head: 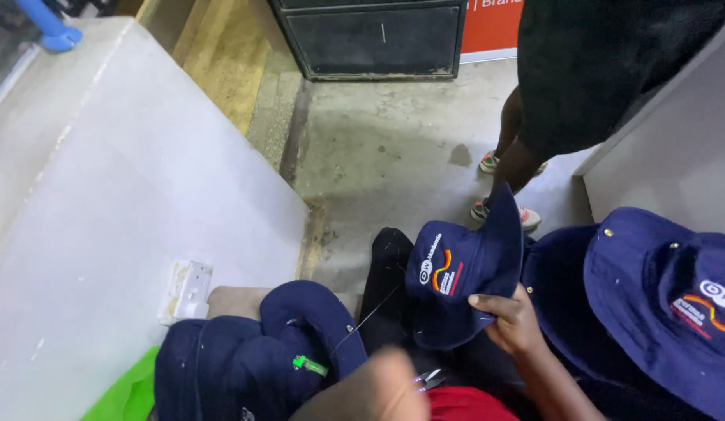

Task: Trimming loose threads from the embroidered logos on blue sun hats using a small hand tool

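Navy cap (456,273) with an embroidered emblem is sitting in the right hand (512,318), crown turned toward the camera, brim pointing up and away. Right fingers (487,301) are curling closed over the cap's lower edge, thumb side pressing the fabric. A thin thread (372,316) is running from the cap down and leftward toward the left hand (378,388), which is blurring at the bottom of the view; whether its fingers are pinching anything cannot be told. Small scissors (429,380) are showing just beside the left fingers. Left of those fingers a pile of navy hats (253,359) is lying with a green tag (309,365) on it, over a green bag (128,394). Right of the right fingers more navy hats (658,304) are stacking up. Beyond the cap, another person's legs (512,152) are standing on the concrete floor (393,148).
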